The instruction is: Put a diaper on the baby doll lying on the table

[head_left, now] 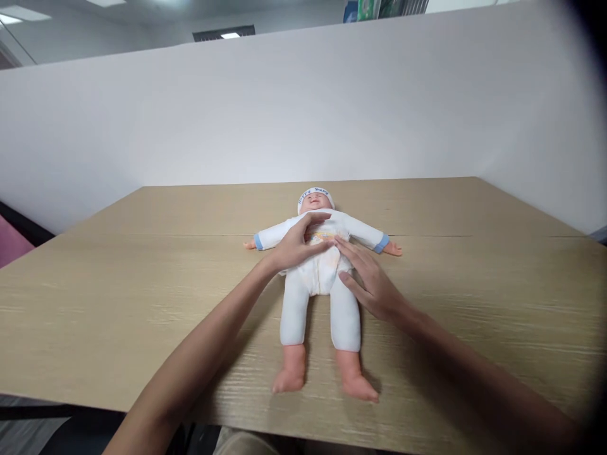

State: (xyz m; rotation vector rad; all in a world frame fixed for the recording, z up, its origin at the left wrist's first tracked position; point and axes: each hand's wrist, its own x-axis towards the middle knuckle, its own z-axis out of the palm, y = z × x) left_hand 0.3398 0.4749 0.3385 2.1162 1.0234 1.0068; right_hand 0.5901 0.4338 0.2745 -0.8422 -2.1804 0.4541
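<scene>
A baby doll (296, 309) lies on its back on the table, head away from me, arms spread and feet toward me. It wears a white outfit with blue cuffs, a white headband with lettering, and a diaper (321, 278) around its hips. Across the doll's belly rests my left hand (298, 243), its thumb and fingers stretched apart near the diaper's upper edge. My right hand (370, 281) lies along the diaper's right side, with the fingers extended and the thumb apart by the doll's thigh. Neither hand visibly grips anything, though parts of the diaper's waist are covered.
The wooden table (142, 291) spreads out around the doll, with a thin seam across its far part. White partition walls (284, 114) rise behind it and to the right. Something pink (13, 242) with a black edge stands at the left.
</scene>
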